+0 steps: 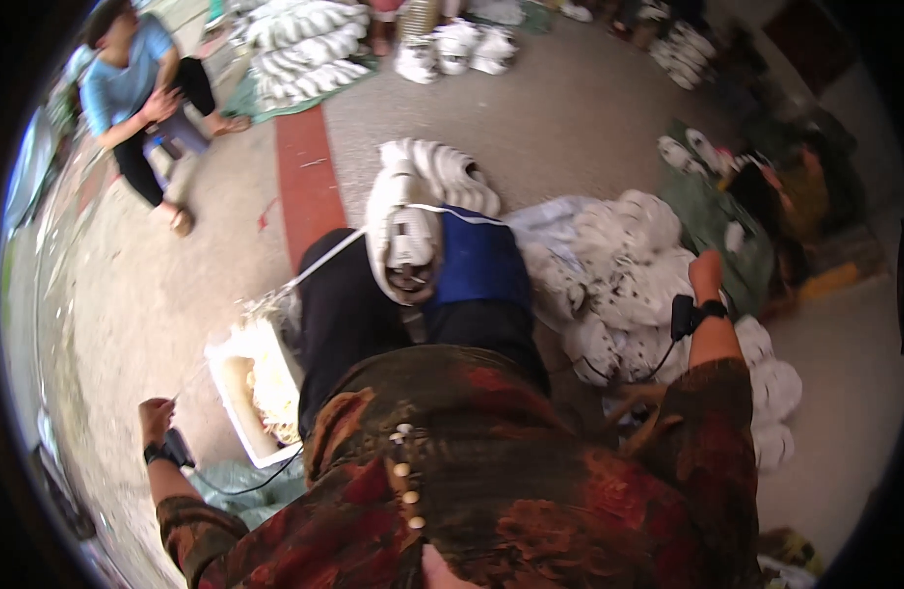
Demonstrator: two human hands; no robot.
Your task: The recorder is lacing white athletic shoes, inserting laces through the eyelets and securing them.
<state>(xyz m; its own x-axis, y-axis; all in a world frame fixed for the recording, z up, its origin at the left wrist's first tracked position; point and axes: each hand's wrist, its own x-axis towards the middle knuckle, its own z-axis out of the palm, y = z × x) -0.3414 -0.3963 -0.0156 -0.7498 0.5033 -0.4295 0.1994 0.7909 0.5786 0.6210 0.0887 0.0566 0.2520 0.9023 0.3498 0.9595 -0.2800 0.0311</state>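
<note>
Two hands apart — left hand (156,417) pinched shut on a white thread (319,263); right hand (707,270) closed among white shoes (619,285).

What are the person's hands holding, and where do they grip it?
The left hand pinches the end of a white thread that runs taut to the white shoe on the lap. The right hand reaches the shoe pile; any hold is unclear.
</note>
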